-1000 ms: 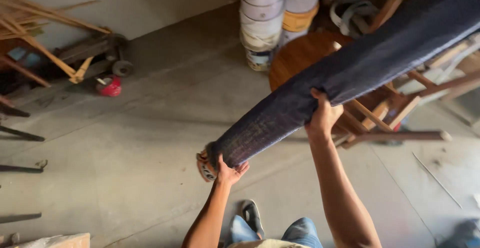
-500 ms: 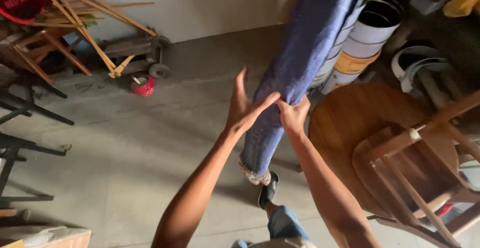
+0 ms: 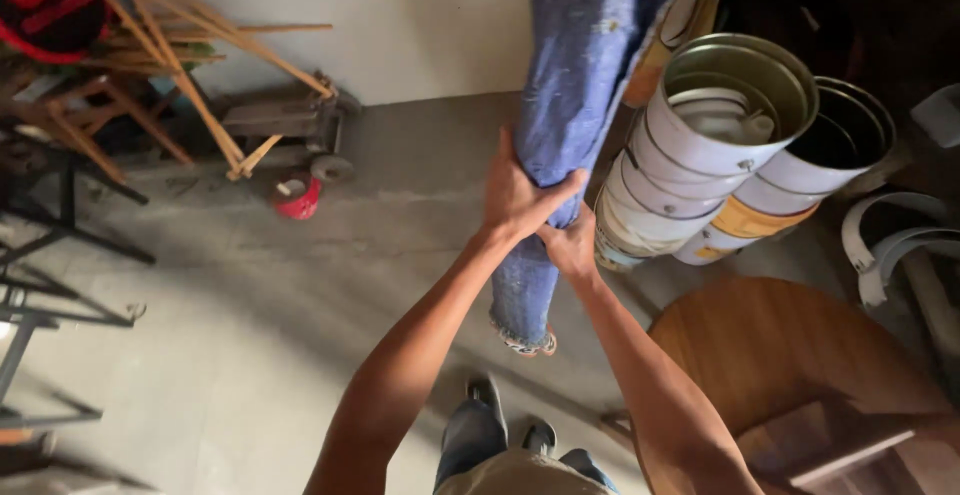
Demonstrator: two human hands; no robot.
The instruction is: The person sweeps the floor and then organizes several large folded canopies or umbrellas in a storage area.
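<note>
— What had changed in that last second?

— The rolled blue denim garment (image 3: pixel 575 85) had swung from lying slantwise across the view, over the wooden chair (image 3: pixel 860 445), to hanging nearly upright in front of the person. Its frayed hem pointed down at the concrete floor (image 3: pixel 250 335), just above the person's shoes (image 3: pixel 510 420).

— And the hands?

— They had been well apart along the roll. Now they met in its lower half. The left hand (image 3: pixel 520 195) was wrapped over the front of the denim, fingers curled round it. The right hand (image 3: pixel 572 245) sat just below and touching the left, closed on the cloth from beneath. How tightly the right hand gripped was hard to judge, since the left partly covered it.

— What did that mean for the handling?

— The grip had shifted from carrying a long bundle crosswise to holding it up on end, the weight seemingly hanging above and below the hands.

— Where did the roll stand against the rest?

— Just left of the stacked metal paint buckets (image 3: pixel 720 125), with the round wooden table (image 3: pixel 780 345) below and to the right of it. The low trolley (image 3: pixel 285 120) and red tape roll (image 3: pixel 297 195) lay well off to its left, by the wall (image 3: pixel 400 15).
</note>
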